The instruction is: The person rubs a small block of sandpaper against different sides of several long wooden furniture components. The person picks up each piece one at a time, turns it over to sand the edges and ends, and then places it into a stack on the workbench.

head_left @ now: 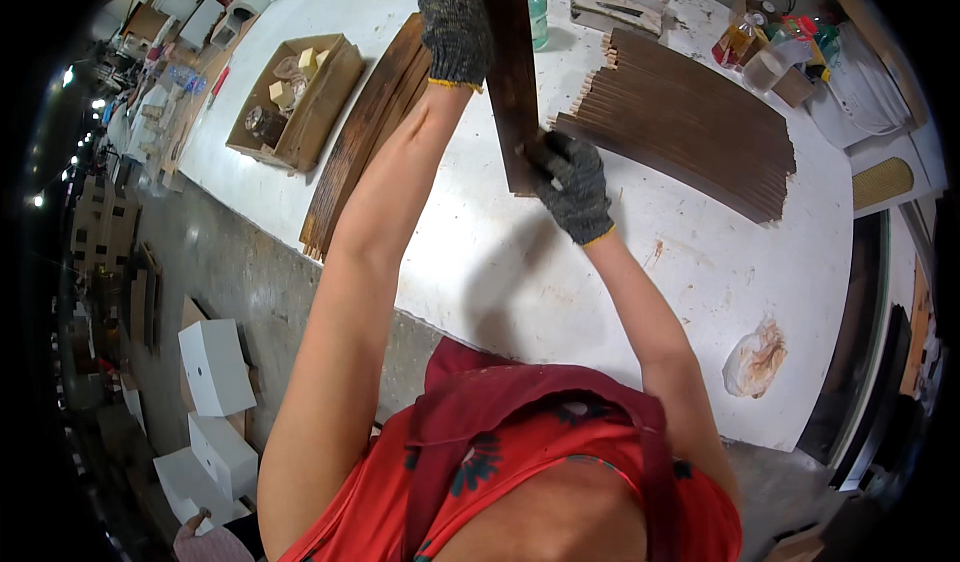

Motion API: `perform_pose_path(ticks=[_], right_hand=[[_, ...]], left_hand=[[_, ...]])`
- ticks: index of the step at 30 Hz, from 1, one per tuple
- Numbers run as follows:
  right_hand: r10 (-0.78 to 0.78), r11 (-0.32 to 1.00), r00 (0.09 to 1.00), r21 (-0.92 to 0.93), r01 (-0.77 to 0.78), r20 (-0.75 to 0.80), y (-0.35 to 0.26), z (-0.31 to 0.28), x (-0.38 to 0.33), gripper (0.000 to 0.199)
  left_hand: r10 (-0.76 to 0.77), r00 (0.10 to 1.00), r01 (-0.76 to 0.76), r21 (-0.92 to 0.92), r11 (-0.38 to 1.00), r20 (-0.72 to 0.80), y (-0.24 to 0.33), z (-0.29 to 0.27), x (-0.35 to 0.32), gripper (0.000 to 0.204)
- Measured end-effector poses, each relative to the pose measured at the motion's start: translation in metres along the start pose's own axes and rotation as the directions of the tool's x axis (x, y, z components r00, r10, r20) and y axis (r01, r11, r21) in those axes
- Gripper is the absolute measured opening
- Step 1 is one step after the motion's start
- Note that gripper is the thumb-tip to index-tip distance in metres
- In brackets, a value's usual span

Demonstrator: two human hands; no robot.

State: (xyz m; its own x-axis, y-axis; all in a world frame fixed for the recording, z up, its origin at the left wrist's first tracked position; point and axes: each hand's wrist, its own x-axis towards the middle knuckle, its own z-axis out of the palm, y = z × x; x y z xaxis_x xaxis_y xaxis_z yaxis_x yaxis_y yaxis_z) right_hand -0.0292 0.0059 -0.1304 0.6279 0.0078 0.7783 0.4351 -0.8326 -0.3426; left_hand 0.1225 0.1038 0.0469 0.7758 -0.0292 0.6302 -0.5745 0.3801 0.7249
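Observation:
A long dark-brown wooden board [513, 92] is held lengthwise over the white table, running past the top edge of the view. My left hand [455, 22], in a dark grey knit glove with a yellow cuff, grips the board's left side far from me. At the near end my right hand [575, 182], gloved alike, has its fingers bent round the right edge; its fingertips are partly hidden. A stack of dark boards [365, 132] lies left of the held board, partly behind my left arm. To the right, several similar boards [690, 122] lie side by side in a row.
On the white table [670, 282] stand a wooden box of small blocks [340, 77], a green bottle [538, 12], a tray [615, 12], assorted bottles [740, 42] and a white bucket [860, 87]. A crumpled stained cloth or bag [755, 360] lies near right. White boxes [215, 367] sit on the floor; another person's sleeve [205, 542] shows lower left.

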Motion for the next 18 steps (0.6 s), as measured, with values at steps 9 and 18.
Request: perform_pose_path(ticks=[9, 18], right_hand=[[0.188, 0.982, 0.840, -0.106, -0.156, 0.509, 0.005, 0.005, -0.066, 0.024], [0.262, 0.959, 0.766, -0.069, -0.275, 0.588, -0.004, -0.011, -0.040, 0.019]], left_hand=[[0.023, 0.998, -0.023, -0.005, 1.000, -0.060, -0.032, -0.010, 0.017, 0.016], [-0.328, 0.857, 0.165, 0.392, 0.905, 0.398, -0.058, -0.045, -0.081, 0.035]])
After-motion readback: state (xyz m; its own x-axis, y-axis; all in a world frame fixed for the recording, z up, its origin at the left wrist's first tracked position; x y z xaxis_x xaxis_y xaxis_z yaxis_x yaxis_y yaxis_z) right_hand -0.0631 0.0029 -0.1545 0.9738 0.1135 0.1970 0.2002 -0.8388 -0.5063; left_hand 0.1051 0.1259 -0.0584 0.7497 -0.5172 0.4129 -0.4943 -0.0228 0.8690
